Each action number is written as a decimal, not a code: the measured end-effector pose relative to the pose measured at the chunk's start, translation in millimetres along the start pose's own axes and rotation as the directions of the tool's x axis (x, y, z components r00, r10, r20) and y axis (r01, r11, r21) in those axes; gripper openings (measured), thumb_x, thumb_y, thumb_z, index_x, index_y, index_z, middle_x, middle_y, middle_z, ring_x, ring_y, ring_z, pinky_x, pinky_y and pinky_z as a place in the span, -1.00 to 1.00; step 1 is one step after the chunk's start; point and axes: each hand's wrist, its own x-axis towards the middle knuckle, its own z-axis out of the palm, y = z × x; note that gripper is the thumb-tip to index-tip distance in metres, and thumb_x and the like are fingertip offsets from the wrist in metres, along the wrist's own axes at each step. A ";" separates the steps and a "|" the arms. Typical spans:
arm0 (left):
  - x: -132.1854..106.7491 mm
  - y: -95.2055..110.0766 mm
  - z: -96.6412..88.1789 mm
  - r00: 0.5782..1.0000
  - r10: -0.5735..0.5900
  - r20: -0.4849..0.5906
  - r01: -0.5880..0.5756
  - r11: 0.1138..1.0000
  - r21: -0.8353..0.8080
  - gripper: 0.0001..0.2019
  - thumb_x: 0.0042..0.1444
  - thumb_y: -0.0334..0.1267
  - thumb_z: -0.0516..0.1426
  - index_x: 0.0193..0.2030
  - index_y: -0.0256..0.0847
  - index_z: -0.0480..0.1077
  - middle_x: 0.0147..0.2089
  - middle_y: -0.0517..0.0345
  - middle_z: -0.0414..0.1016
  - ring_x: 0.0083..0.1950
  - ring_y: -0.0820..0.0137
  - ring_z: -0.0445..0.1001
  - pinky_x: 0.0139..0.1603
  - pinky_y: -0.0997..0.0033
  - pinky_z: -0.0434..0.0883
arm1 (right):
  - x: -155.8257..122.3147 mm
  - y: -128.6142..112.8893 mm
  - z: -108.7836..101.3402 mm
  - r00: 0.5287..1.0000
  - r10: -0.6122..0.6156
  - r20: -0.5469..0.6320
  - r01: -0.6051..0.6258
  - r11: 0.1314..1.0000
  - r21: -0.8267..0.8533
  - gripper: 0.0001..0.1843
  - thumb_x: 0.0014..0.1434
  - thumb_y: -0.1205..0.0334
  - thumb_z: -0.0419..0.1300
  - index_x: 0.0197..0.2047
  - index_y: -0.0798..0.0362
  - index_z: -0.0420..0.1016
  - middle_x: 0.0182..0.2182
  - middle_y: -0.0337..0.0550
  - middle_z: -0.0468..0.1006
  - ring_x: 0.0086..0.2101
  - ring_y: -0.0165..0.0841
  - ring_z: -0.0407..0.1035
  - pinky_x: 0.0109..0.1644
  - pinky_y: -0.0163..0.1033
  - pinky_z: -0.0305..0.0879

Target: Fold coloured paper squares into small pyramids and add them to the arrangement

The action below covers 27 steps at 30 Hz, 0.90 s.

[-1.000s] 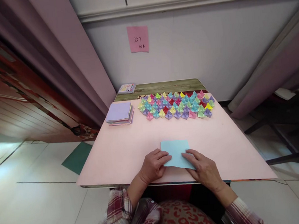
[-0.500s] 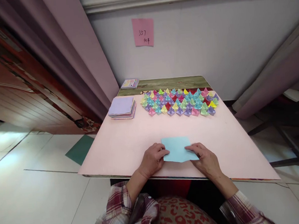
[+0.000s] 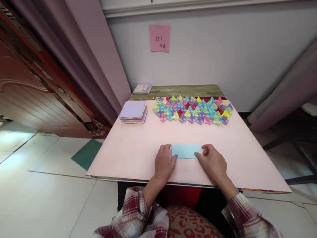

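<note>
A light blue paper sheet [image 3: 185, 150] lies folded in half as a narrow rectangle on the pink table cover [image 3: 128, 151]. My left hand [image 3: 165, 162] presses its left end with the fingers curled onto the paper. At the right end, my right hand [image 3: 212, 162] pinches the paper's near right corner. Both wrists rest at the table's near edge.
Several small folded paper pieces in many colours [image 3: 192, 110] fill the far part of the table. A stack of coloured paper squares [image 3: 133, 111] sits at the far left, a small packet [image 3: 142, 88] behind it. A pink note [image 3: 160, 37] hangs on the wall. A green sheet [image 3: 87, 154] lies on the floor.
The blue sheet went from a full square to a half-height rectangle: its near edge was folded up to the far edge. Both hands moved forward with it.
</note>
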 end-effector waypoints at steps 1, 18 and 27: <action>-1.0 -0.5 1.0 1.000 0.009 -0.017 -0.009 1.000 0.001 -0.63 0.08 -0.37 0.17 0.04 -0.19 0.28 -0.02 0.02 0.37 0.02 0.23 0.39 0.02 0.19 0.39 | 1.3 -1.1 0.2 1.000 -0.014 -0.003 0.014 1.000 -0.011 -0.59 0.09 -0.07 0.17 -0.07 -0.02 0.42 -0.28 -0.20 0.54 -0.32 -0.27 0.44 -0.40 -0.28 0.10; -9.6 0.9 -3.2 0.909 0.380 0.171 -0.400 0.911 0.098 -0.73 0.08 -0.46 0.10 -0.13 -0.09 0.48 -0.04 0.00 0.40 0.00 0.19 0.32 0.04 0.07 0.30 | 26.4 -30.2 -5.8 0.969 -0.058 0.239 0.115 0.965 -0.235 -0.56 -0.11 -0.21 0.31 -0.33 -0.05 0.42 -0.31 -0.18 0.52 -0.32 -0.22 0.44 -0.41 -0.26 0.10; -11.2 4.8 -6.3 0.852 0.461 0.247 -0.494 0.864 0.094 -0.81 0.12 -0.43 0.08 -0.18 -0.14 0.44 -0.12 0.03 0.42 -0.06 0.22 0.31 0.00 0.14 0.30 | 27.9 -22.8 7.5 0.980 -0.137 0.141 0.144 0.989 -0.039 -0.35 -0.12 -0.15 0.35 -0.04 0.04 0.39 -0.22 -0.06 0.52 -0.23 -0.19 0.45 -0.29 -0.25 0.24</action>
